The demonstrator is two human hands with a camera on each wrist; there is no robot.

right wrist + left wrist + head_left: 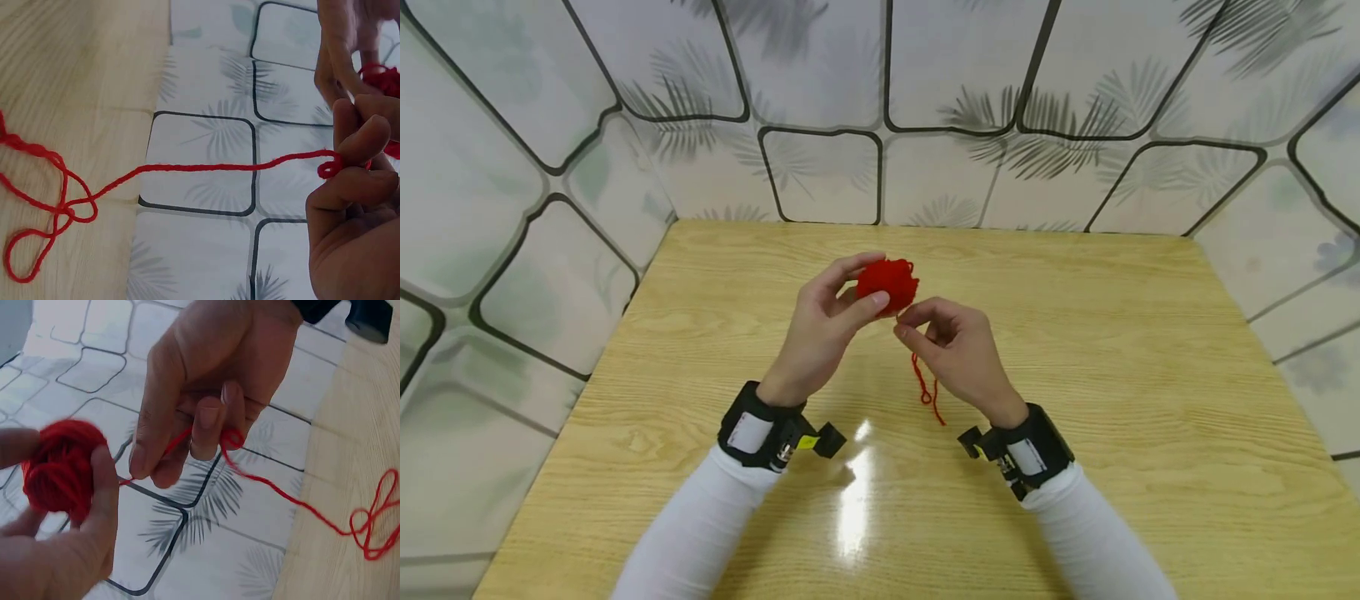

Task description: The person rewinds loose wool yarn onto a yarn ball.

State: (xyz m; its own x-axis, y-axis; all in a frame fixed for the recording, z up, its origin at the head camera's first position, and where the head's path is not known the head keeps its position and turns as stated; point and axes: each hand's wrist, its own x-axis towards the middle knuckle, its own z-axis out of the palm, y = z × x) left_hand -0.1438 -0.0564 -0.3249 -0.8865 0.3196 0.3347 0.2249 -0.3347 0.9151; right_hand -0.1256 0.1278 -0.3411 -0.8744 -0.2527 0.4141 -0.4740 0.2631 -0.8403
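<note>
**Gripping a red yarn ball (pixel 887 282), pinching its strand (pixel 200 167)**

Gripped in the left hand (pixel 812 337), held up over the desk (pixel 1150 375), with thumb laid across the near face of the ball and fingers around it; wound loosely, with a small loop standing out at the ball's upper right edge.

Just right of the ball and a little nearer, pinching the strand between thumb and forefinger of the right hand (pixel 962 346), with the other fingers curled in; running short from ball to pinch, then past those fingers with a small curl, then down to the desk; gathering there in tangled loops (pixel 65 211), nearer than the ball and to its right.

Wearing black wristbands (pixel 775 417) and white sleeves (pixel 700 533), nearer than the ball; backed, beyond the ball, by a leaf-printed wall covering (pixel 827 179) with dark-outlined panels.
</note>
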